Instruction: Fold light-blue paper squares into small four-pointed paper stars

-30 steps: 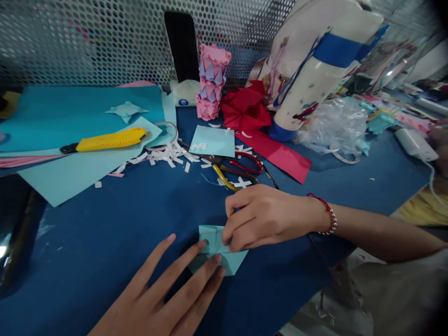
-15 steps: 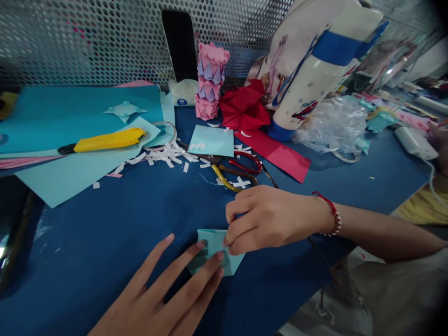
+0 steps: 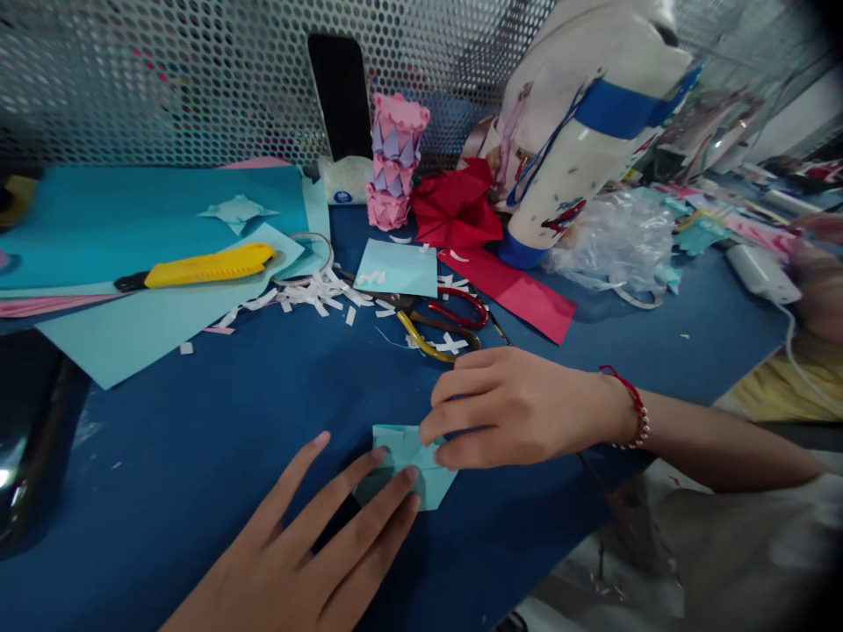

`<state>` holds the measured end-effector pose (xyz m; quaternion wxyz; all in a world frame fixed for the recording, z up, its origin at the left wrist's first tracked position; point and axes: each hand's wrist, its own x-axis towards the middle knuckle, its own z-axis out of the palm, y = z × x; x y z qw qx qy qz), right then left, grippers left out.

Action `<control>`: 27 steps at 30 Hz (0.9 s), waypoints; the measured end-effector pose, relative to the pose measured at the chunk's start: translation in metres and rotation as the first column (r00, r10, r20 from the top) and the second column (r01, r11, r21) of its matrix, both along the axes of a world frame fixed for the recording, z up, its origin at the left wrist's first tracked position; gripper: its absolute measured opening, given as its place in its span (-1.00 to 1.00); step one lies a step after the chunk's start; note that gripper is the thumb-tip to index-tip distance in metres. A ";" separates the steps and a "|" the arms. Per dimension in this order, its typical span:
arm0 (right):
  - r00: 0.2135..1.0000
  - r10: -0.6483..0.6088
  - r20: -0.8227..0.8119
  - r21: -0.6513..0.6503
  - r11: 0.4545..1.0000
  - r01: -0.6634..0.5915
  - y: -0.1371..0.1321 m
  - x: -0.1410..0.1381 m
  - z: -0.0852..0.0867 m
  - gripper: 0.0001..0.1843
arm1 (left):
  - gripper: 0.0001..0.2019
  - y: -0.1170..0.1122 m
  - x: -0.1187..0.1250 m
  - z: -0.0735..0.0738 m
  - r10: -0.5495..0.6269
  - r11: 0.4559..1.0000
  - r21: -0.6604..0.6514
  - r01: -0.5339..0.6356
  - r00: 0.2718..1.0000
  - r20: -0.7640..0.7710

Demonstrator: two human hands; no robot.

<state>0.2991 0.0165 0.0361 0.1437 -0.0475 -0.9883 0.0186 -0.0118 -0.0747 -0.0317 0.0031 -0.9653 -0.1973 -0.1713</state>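
Note:
A light blue sheet of paper [image 3: 431,493], folded with creases and flaps, lies on the blue table close to me. My left hand [image 3: 309,535] has its fingers spread, with several fingertips holding the paper flat from the left. Over the paper's right upper part, my right hand [image 3: 504,408] is closed, its curled fingertips gripping the paper's edge and hiding that corner. A square of light blue paper [image 3: 399,266] lies farther back, partly over scissors [image 3: 416,338] with red and yellow handles.
White paper scraps [image 3: 320,291] litter the table beside a yellow cutter [image 3: 211,266] on coloured sheets. Behind stand a phone [image 3: 341,96], a pink and purple paper column [image 3: 395,162] and a white and blue bottle [image 3: 580,167]. A person's hand [image 3: 820,281] shows at far right.
My right fingertips have shifted slightly along the paper's upper right edge. My left hand stays about where it was. The view has turned a little.

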 end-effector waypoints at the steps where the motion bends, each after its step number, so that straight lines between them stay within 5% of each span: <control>1: 1.000 -0.010 0.005 0.020 1.000 0.009 -0.002 0.000 0.000 -0.66 | -0.41 0.000 0.000 0.000 0.002 1.000 -0.001 -0.002 1.000 -0.005; 8: 0.997 -0.076 0.007 0.061 0.995 0.075 -0.017 0.002 -0.003 -0.69 | -0.45 -0.001 -0.002 0.004 -0.002 1.000 -0.016 0.002 1.000 -0.025; 17: 0.949 -0.302 -0.085 -0.275 0.923 0.269 -0.041 0.006 -0.011 -0.55 | -0.41 0.000 -0.002 0.000 -0.009 0.999 -0.047 0.009 1.000 0.007; 27: 0.954 -0.286 -0.091 -0.211 0.942 0.262 -0.054 0.006 -0.014 -0.63 | -0.47 0.001 0.002 0.010 0.010 0.997 -0.074 -0.010 1.000 0.002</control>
